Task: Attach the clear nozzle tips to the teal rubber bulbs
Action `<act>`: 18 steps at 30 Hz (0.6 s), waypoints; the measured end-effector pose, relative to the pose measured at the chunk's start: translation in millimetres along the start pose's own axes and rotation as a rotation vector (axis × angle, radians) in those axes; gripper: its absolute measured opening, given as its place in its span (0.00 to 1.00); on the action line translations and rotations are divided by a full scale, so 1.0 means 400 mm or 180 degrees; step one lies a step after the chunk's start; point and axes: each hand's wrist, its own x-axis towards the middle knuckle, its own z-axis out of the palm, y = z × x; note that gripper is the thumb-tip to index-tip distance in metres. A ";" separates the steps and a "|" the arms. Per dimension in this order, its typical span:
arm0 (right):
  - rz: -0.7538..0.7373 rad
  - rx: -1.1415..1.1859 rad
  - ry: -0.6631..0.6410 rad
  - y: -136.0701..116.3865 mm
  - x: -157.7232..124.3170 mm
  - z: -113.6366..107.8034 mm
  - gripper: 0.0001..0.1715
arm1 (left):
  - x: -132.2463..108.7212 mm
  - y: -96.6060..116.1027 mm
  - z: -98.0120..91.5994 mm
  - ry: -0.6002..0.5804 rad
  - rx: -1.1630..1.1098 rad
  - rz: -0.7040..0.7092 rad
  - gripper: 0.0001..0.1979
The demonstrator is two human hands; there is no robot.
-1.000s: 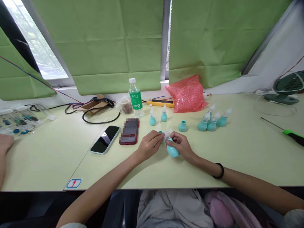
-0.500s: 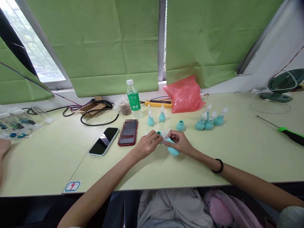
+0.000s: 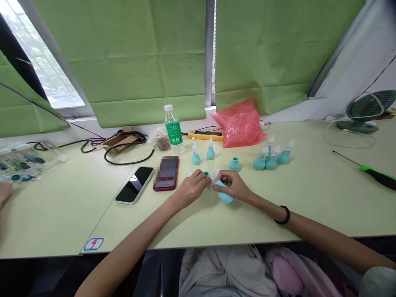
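My right hand [image 3: 237, 187] is closed around a light teal nasal aspirator bulb [image 3: 226, 198], which is tilted just above the table. Pinched at its upper left end by my left hand [image 3: 193, 187] is a clear plastic tip [image 3: 213, 176]; fingers hide how far it is seated. Behind my left fingertips shows the dark open mouth of another teal bulb [image 3: 206, 173]. A bare teal bulb without a tip [image 3: 234, 164] stands beyond my right hand. Two tipped aspirators, one [image 3: 196, 159] and another [image 3: 210, 153], stand upright farther back. Several more tipped aspirators [image 3: 271, 163] cluster to the right.
Two phones, one black-screened [image 3: 134, 185] and one red-cased [image 3: 167, 174], lie left. Behind are a water bottle [image 3: 174, 132], a yellow device [image 3: 206, 135] and pink bubble wrap [image 3: 239, 126]. A screwdriver [image 3: 368, 170] and fan [image 3: 366, 109] are right. Another person's hand [image 3: 4, 193] shows far left.
The view has shifted very slightly. Both hands keep their hold on the tip and the bulb, with hardly any visible movement.
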 end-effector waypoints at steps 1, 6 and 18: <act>0.0000 0.0001 0.0008 -0.001 -0.001 0.001 0.16 | -0.001 0.000 0.001 -0.0011 0.0051 0.0014 0.05; 0.0042 0.0153 0.0044 -0.012 -0.002 0.009 0.16 | 0.002 0.011 0.008 0.0019 0.0084 -0.0171 0.06; 0.0082 0.0734 0.0275 -0.015 0.010 -0.019 0.13 | 0.040 -0.015 -0.042 0.0138 -0.3976 -0.2330 0.13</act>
